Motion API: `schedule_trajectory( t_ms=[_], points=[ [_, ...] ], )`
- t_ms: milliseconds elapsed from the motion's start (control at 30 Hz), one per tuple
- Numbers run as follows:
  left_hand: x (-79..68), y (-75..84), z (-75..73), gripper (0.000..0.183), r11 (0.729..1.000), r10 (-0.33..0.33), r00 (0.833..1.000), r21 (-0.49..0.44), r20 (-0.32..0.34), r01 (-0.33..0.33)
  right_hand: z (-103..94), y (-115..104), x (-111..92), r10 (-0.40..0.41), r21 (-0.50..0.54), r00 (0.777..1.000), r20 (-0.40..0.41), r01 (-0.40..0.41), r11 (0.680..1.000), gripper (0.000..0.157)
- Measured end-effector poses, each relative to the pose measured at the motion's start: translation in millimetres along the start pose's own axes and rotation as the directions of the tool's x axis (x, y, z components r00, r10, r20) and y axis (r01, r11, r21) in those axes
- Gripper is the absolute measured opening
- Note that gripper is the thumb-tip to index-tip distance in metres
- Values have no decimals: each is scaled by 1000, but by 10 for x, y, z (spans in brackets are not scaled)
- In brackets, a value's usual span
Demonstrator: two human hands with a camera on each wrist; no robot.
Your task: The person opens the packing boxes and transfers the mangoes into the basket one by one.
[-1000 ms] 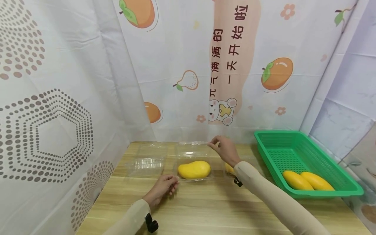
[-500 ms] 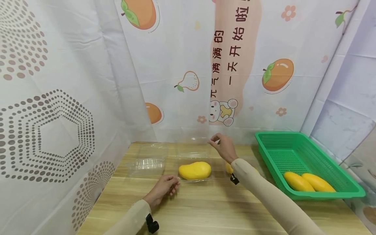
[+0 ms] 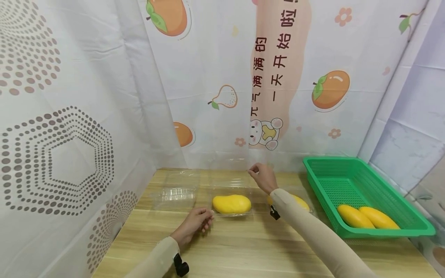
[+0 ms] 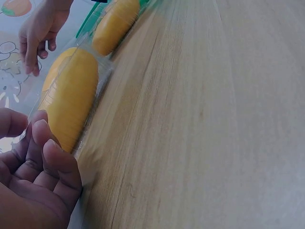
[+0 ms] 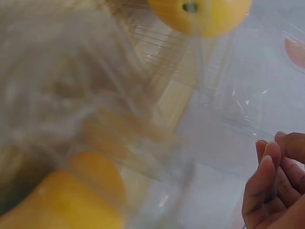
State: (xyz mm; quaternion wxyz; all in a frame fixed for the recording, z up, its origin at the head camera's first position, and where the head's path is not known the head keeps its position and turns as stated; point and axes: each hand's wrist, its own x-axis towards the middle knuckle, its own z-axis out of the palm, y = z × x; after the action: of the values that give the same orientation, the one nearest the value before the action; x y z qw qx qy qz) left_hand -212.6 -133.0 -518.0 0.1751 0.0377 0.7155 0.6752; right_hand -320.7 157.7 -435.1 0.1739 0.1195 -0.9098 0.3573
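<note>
A yellow mango (image 3: 232, 204) lies in the middle clear plastic clamshell box (image 3: 240, 214), whose hinged lid (image 3: 227, 178) stands raised at the back. My left hand (image 3: 195, 223) pinches the box's near left corner between thumb and fingertips. At the lid's right edge, the thumb and fingertips of my right hand (image 3: 264, 178) pinch the thin plastic. The right wrist view shows these fingertips (image 5: 269, 148) right at the lid's edge. A second mango (image 3: 301, 202) sits in another clear box to the right, partly hidden behind the right sleeve.
To the left stands a third clear box (image 3: 178, 196), its lid up. A green basket (image 3: 386, 233) with two mangoes (image 3: 354, 216) is at the right of the wooden table (image 3: 222, 247). A printed curtain (image 3: 208, 127) hangs directly behind the boxes.
The middle box's lid has tipped up a little higher against the curtain. My right hand has barely shifted, and the left hand keeps its place at the near corner.
</note>
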Motion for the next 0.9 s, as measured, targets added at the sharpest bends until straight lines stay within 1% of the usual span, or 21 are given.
schedule_trajectory(
  t_ms=[133, 233, 367, 467, 633, 767, 900],
  points=[
    [0, -7, 2, 30, 1000, 8, 1000, 1, 3, -8, 49, 37, -8, 33, -24, 999, 23, -33, 999, 9],
    [0, -10, 4, 30, 1000, 9, 1000, 1, 1, -9, 71, 42, -16, 63, -46, 996, 63, -60, 997, 10],
    [0, -9, 10, 29, 1000, -1, 1000, -1, -4, 1, 80, 26, -29, 102, -28, 989, 109, -100, 995, 10],
    [1, -6, 11, 30, 1000, 1, 1000, 4, -6, -1, 82, 18, -37, 114, -9, 985, 128, -113, 994, 9],
    [-6, 6, 8, 31, 1000, -2, 1000, 14, -6, 2, 86, 29, -46, 136, -27, 976, 168, -134, 991, 7],
    [-11, 9, 0, 31, 1000, 7, 1000, 24, -1, -7, 93, 50, -53, 166, -46, 968, 190, -161, 986, 5],
    [-13, 7, -8, 30, 1000, 7, 1000, 23, 0, -7, 99, 56, -58, 190, -46, 961, 200, -184, 982, 9]
  ],
)
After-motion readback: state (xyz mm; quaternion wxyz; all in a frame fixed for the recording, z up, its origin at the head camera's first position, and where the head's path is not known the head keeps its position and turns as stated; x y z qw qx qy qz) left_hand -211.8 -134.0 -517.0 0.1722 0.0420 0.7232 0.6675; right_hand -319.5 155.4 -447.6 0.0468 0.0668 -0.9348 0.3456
